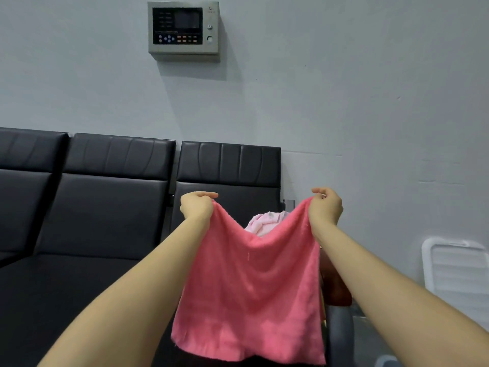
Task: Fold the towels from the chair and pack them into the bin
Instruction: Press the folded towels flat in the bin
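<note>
pale grey wall is filling the background, with a metal control panel [183, 29] mounted high on it and a row of black padded chairs [111, 197] running along its foot. in front of the rightmost seat a person is holding a pink towel [251, 287] up in the air. the left hand [197, 206] is pinching one top corner with curled fingers, and the right hand [326, 206] is pinching the other top corner the same way, so both hands are grasping the cloth and neither is free. the top edge is sagging in a curve between them while the rest is hanging straight down, clear of the seat.

behind the dip a paler pink towel [264, 221] is lying bunched on the chair, still waiting its turn. a white ribbed plastic thing [455, 266] is leaning by the wall at the right; whether it is the bin or its lid cannot be told.

judging by the drape, the towel is light, soft and limp, with a fuzzy pile that is unlikely to slip. it will not keep any shape by itself, so the corners look like the right places to grip, and bringing them together should start a tidy fold.
</note>
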{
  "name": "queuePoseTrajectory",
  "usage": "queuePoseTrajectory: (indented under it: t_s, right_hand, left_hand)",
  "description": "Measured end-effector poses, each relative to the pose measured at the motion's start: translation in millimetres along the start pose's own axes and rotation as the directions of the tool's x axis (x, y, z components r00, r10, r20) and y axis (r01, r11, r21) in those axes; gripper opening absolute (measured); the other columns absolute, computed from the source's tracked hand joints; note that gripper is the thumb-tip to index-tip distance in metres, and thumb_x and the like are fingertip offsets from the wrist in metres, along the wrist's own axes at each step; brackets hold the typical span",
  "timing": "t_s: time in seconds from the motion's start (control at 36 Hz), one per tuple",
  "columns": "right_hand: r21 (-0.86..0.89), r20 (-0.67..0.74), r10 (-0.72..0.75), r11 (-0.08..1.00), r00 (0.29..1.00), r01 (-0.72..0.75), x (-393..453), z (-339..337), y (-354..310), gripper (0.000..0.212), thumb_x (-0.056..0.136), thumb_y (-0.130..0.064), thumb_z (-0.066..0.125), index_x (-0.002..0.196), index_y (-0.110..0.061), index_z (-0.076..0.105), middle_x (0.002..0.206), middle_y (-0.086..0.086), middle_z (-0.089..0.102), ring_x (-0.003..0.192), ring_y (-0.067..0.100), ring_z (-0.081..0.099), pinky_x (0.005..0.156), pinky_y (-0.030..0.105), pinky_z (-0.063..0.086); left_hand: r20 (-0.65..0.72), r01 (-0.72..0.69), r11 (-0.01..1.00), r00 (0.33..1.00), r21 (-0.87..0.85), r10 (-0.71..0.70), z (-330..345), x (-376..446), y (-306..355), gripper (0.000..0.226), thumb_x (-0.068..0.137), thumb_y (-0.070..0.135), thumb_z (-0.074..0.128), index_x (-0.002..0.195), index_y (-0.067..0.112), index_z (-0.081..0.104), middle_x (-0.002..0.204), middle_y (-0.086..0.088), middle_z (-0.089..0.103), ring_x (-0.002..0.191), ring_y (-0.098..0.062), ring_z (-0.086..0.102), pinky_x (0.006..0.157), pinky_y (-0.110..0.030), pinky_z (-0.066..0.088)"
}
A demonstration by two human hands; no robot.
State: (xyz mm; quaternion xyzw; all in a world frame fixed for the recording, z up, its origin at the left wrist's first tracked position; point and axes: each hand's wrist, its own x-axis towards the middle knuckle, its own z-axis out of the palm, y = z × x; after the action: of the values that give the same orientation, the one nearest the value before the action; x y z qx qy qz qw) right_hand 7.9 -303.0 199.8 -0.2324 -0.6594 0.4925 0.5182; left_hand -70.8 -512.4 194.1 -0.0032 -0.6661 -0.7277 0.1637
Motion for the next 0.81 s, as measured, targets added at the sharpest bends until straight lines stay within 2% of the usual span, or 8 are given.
queuePoseTrajectory:
  t_s: [0.11, 0.17, 0.22, 0.28, 0.44, 0.53, 0.69, 0.81]
  right_hand:
    - [-0.073, 0.04, -0.015, 0.997, 0.999, 0.018, 2.5, 1.6, 0.9, 0.039, 0.085, 0.007, 0.037, 0.106, -0.006, 0.068, 0.112, 0.013, 0.065, 0.105, 0.027, 0.058, 0.082, 0.026, 0.04]
    - [-0.11, 0.046, -0.03, 0.993, 0.998, 0.035, 5.5, 1.9, 1.4, 0.041, 0.082, 0.009, 0.039, 0.107, -0.006, 0.068, 0.116, 0.014, 0.064, 0.108, 0.029, 0.058, 0.091, 0.03, 0.041]
    - [-0.14, 0.049, -0.039, 0.989, 0.998, 0.046, 8.5, 1.4, 0.0, 0.042, 0.082, 0.008, 0.039, 0.11, -0.007, 0.067, 0.121, 0.015, 0.06, 0.109, 0.031, 0.057, 0.097, 0.032, 0.04]
    - [-0.177, 0.056, -0.05, 0.982, 0.997, 0.06, 11.8, -0.4, -4.1, 0.042, 0.082, 0.006, 0.041, 0.114, -0.007, 0.064, 0.126, 0.016, 0.056, 0.111, 0.032, 0.056, 0.1, 0.033, 0.038]
    - [-0.399, 0.126, -0.1, 0.906, 0.987, 0.142, 20.1, -7.5, -21.3, 0.046, 0.086, 0.0, 0.046, 0.131, -0.007, 0.051, 0.136, 0.021, 0.04, 0.123, 0.038, 0.042, 0.105, 0.037, 0.029]
    - [-0.483, 0.16, -0.078, 0.863, 0.984, 0.147, 21.6, -8.3, -23.6, 0.041, 0.086, -0.002, 0.048, 0.127, -0.003, 0.053, 0.134, 0.024, 0.041, 0.122, 0.04, 0.043, 0.103, 0.038, 0.033]
    - [-0.632, 0.146, -0.154, 0.746, 0.977, 0.212, 18.0, -10.9, -11.3, 0.028, 0.086, -0.003, 0.049, 0.108, -0.009, 0.067, 0.125, 0.018, 0.048, 0.114, 0.036, 0.046, 0.098, 0.036, 0.035]
    - [-0.669, 0.039, -0.325, 0.694, 0.945, 0.266, 15.2, -10.8, -8.5, 0.025, 0.085, 0.0, 0.048, 0.095, -0.014, 0.067, 0.119, 0.01, 0.041, 0.108, 0.032, 0.038, 0.097, 0.034, 0.027]
  left_hand:
    - [-0.055, 0.007, 0.999, 0.998, -0.044, -0.009, -1.7, -1.1, 1.4, 0.049, 0.08, -0.012, 0.033, 0.096, 0.01, 0.074, 0.108, -0.012, 0.068, 0.088, -0.021, 0.058, 0.073, -0.025, 0.043]
    - [-0.093, -0.011, 1.0, 0.996, -0.016, 0.009, -3.1, 0.8, 3.6, 0.045, 0.082, -0.007, 0.038, 0.099, 0.012, 0.074, 0.113, -0.011, 0.066, 0.099, -0.026, 0.059, 0.086, -0.029, 0.045]
    - [-0.119, -0.045, 0.994, 0.991, 0.103, 0.058, -3.6, 4.4, 7.4, 0.039, 0.082, -0.004, 0.042, 0.104, 0.009, 0.072, 0.119, -0.011, 0.062, 0.108, -0.032, 0.056, 0.103, -0.038, 0.039]
    - [-0.114, -0.102, 0.957, 0.984, 0.273, 0.137, -3.2, 7.8, 12.8, 0.034, 0.084, -0.001, 0.045, 0.108, 0.005, 0.068, 0.128, -0.013, 0.051, 0.104, -0.033, 0.055, 0.105, -0.038, 0.032]
    - [0.061, -0.323, 0.655, 0.919, 0.683, 0.389, -4.5, 13.1, 29.0, 0.015, 0.085, -0.007, 0.043, 0.088, -0.004, 0.058, 0.125, -0.021, 0.038, 0.107, -0.037, 0.046, 0.095, -0.039, 0.037]
    - [0.2, -0.394, 0.458, 0.888, 0.797, 0.415, -7.2, 10.5, 34.9, 0.02, 0.086, -0.008, 0.046, 0.101, -0.002, 0.057, 0.122, -0.021, 0.043, 0.108, -0.036, 0.048, 0.089, -0.038, 0.042]
    - [0.241, -0.333, 0.113, 0.842, 0.936, 0.483, -9.3, 6.1, 31.3, 0.022, 0.08, -0.004, 0.058, 0.098, 0.007, 0.061, 0.117, -0.014, 0.045, 0.106, -0.029, 0.047, 0.086, -0.031, 0.04]
    - [0.274, -0.328, 0.028, 0.831, 0.944, 0.484, -11.5, 8.1, 32.2, 0.027, 0.077, -0.003, 0.06, 0.101, 0.009, 0.06, 0.114, -0.012, 0.051, 0.104, -0.027, 0.052, 0.087, -0.03, 0.038]
